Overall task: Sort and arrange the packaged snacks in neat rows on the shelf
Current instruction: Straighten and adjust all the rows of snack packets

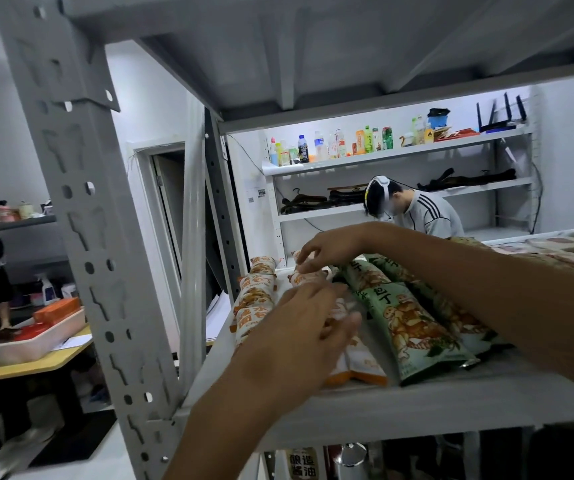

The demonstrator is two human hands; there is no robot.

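Head view shows me a grey shelf [451, 403] with a post [84, 237] at its left corner and the upper board [313, 46] low overhead. Orange packs [256, 296] lie in a column along the left edge, running from the back toward the front. More of them lie in a second column just beside it. Green packs [406, 327] lie to their right, slanted, with their bottom ends close to the front lip. Pale packs [562, 244] sit far right at the back.

My left hand [296, 337] hovers over the second orange column, fingers straight and spread, holding nothing. It is blurred, so I cannot tell if it touches. My right hand [330, 245] reaches across above the green packs, with its fingertips pinching the rear orange pack [304, 276] near the shelf's back edge.

Bare shelf runs along the front lip and to the right of the green packs. A narrow gap separates the two orange columns.
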